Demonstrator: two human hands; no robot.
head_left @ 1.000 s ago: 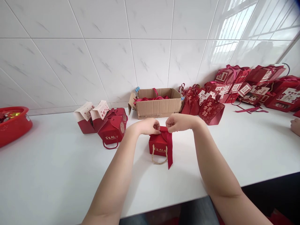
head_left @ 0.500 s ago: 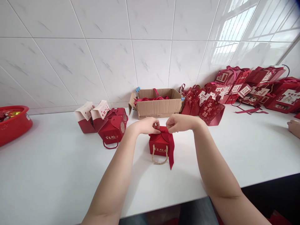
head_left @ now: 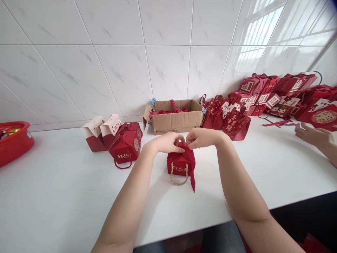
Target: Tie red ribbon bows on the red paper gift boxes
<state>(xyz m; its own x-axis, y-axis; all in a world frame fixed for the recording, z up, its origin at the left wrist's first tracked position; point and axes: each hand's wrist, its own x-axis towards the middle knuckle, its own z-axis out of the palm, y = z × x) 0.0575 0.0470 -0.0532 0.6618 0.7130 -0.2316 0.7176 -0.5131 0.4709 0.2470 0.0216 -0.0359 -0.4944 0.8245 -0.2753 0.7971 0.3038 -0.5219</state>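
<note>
A small red gift box [head_left: 176, 164] with gold lettering and a rope handle [head_left: 179, 183] stands upright on the white table. Across its top lies a dark red ribbon [head_left: 193, 172], one tail hanging down the front right. My left hand [head_left: 172, 142] is at the top left of the box, fingers curled and pressed on the ribbon there. At the top right, my right hand [head_left: 196, 138] is closed with its fingers pinched on the ribbon. The fingertips partly hide the ribbon's crossing.
Behind stands a cardboard box [head_left: 176, 123] of red ribbons. Several gift boxes [head_left: 126, 147] sit left, and more [head_left: 237, 124] are piled right. A red basin [head_left: 15, 144] is at far left. Another person's hand [head_left: 308, 133] reaches in at right.
My left fingers have shifted slightly right over the top of the box. My right hand stays nearly in place. The other person's hand has come further in over the table.
</note>
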